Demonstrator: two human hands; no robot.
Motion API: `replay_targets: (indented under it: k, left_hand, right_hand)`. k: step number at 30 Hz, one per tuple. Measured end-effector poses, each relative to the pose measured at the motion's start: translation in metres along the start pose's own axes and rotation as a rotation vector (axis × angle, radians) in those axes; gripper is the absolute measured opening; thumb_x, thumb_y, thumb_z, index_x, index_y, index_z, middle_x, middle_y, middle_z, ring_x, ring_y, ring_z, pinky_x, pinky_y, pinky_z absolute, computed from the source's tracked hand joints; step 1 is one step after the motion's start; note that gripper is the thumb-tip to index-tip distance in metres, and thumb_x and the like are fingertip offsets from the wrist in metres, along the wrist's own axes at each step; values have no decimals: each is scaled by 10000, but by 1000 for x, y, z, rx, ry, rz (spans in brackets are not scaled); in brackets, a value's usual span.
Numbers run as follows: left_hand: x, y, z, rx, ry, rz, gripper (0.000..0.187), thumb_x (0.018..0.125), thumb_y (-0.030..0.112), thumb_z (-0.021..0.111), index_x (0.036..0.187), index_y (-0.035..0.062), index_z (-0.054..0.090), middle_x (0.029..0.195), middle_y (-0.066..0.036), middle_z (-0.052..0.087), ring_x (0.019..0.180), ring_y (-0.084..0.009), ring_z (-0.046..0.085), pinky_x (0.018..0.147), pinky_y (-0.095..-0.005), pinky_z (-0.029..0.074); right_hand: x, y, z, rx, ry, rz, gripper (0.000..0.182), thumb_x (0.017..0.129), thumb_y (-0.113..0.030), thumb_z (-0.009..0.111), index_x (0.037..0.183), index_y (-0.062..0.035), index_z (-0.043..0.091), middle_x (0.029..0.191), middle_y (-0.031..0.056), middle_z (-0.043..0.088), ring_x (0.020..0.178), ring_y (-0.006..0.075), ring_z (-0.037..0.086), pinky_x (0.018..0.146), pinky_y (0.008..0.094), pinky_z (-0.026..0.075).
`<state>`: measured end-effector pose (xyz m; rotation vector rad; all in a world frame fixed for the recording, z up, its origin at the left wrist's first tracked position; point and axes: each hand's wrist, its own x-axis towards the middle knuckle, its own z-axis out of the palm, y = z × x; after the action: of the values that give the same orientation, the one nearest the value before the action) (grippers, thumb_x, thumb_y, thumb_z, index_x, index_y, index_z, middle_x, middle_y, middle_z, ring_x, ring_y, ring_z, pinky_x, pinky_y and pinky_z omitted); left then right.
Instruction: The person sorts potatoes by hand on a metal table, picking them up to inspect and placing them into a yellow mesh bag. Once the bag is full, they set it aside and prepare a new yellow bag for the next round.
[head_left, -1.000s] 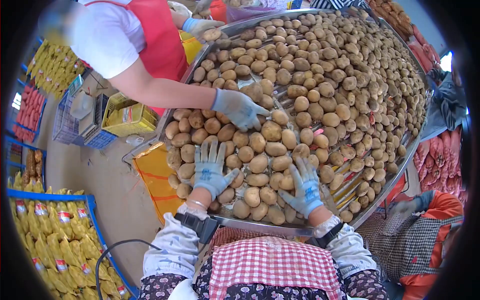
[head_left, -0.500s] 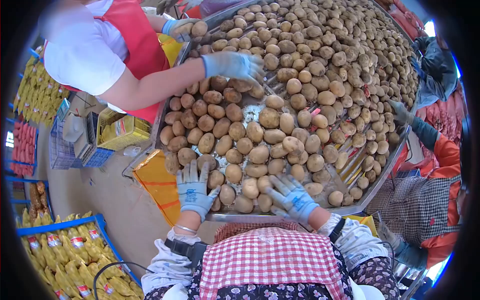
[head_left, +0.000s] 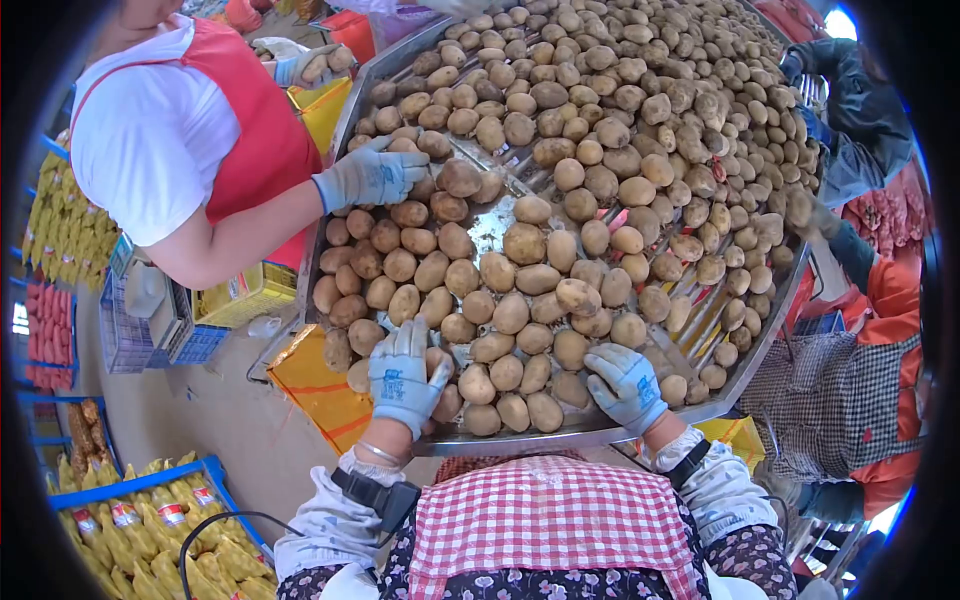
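Both my hands wear pale blue-and-white gloves at the front edge of a metal sorting table (head_left: pixel 560 440) heaped with brown potatoes (head_left: pixel 511 312). My left hand (head_left: pixel 405 382) lies open over the front left potatoes, fingers pointing away and thumb out to the side against one. To the right, my right hand (head_left: pixel 627 388) rests open near the rim, its fingers slightly bent and pointing left beside potatoes. Neither hand is closed round a potato. Several pale potatoes (head_left: pixel 507 374) lie between them. What is under my palms is hidden.
A co-worker in a red apron (head_left: pixel 250 95) reaches over the left rim with a gloved hand (head_left: pixel 375 178). Other workers stand at the right rim. A yellow bag (head_left: pixel 322 380) hangs at the front left; a crate of packed yellow bags (head_left: pixel 165 530) stands lower left.
My right hand has slid right, off the front potatoes, and my left hand slightly right. Front potatoes have shifted between them. The co-worker's reaching hand has drawn back left, and the view has shifted slightly.
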<state>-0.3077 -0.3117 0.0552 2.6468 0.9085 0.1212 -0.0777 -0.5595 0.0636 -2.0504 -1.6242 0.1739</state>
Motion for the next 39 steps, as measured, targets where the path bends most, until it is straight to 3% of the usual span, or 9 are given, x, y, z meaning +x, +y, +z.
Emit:
replay_targets:
  k: [12, 14, 16, 18, 20, 24, 26, 36, 39]
  left_hand:
    - [40, 20, 12, 143, -220, 118, 535, 755, 343, 683, 1181, 46, 551, 998, -124, 571, 897, -310, 600, 719, -422, 493]
    - [42, 22, 3, 23, -205, 84, 524, 751, 382, 697, 1125, 34, 581, 1004, -144, 587, 919, -306, 604, 757, -415, 497]
    - [42, 31, -17, -422, -95, -2, 512, 811, 407, 646, 1149, 28, 577, 1026, -163, 616, 906, -296, 635, 789, -381, 516]
    - [58, 58, -22, -526, -207, 83, 562, 827, 399, 627, 1239, 29, 532, 1135, -202, 582, 1041, -340, 587, 922, -409, 462]
    - [75, 85, -9, -611, -15, 642, 598, 840, 373, 608, 1323, 51, 467, 1285, -225, 496, 1214, -392, 461, 1045, -466, 342]
    - [90, 53, 19, -40, 4, 459, 686, 833, 347, 595, 1415, 68, 365, 1468, -202, 307, 1370, -406, 251, 1135, -526, 146]
    - [68, 30, 13, 69, 7, 528, 664, 815, 361, 609, 1384, 83, 409, 1429, -193, 359, 1369, -392, 262, 1132, -544, 149]
    - [67, 34, 20, 44, 218, 399, 733, 816, 405, 601, 1427, 79, 361, 1493, -184, 287, 1395, -412, 203, 1152, -538, 94]
    - [70, 70, 14, -7, -126, 642, 775, 817, 439, 602, 1449, 85, 325, 1510, -195, 254, 1398, -402, 205, 1152, -519, 123]
  right_hand:
    - [24, -20, 23, -71, -227, -40, 552, 822, -286, 626, 1331, -125, 486, 1400, 152, 443, 1292, 371, 403, 1083, 477, 319]
    - [21, -22, 3, 14, -262, 57, 554, 859, -290, 618, 1358, -104, 465, 1403, 158, 440, 1273, 329, 446, 1076, 445, 339]
    - [18, -30, -11, 803, -140, 611, 554, 902, -297, 598, 1385, -82, 433, 1381, 142, 463, 1252, 259, 475, 1044, 392, 381]
    - [32, -41, -5, 1109, 59, 613, 568, 925, -315, 576, 1407, -68, 403, 1357, 103, 487, 1230, 213, 488, 1013, 356, 409]
    - [57, -52, -23, 1581, 108, 562, 649, 922, -361, 548, 1444, -45, 327, 1349, 104, 495, 1188, 191, 520, 1010, 336, 422]
    - [31, -18, -12, 2043, 189, 820, 467, 931, -383, 510, 1255, -48, 536, 1083, 102, 633, 852, 203, 637, 680, 321, 555]
    - [32, -28, -28, 2020, 365, 1028, 435, 955, -415, 454, 1151, -44, 569, 921, 119, 661, 683, 207, 634, 547, 303, 519]
    - [-12, -39, -37, 2009, 604, 992, 387, 968, -380, 466, 1174, -68, 565, 1092, 91, 636, 926, 256, 634, 714, 360, 538]
    - [-31, -21, -21, 2338, 501, 730, 380, 941, -341, 515, 1191, -59, 564, 1082, 171, 632, 864, 309, 649, 700, 370, 568]
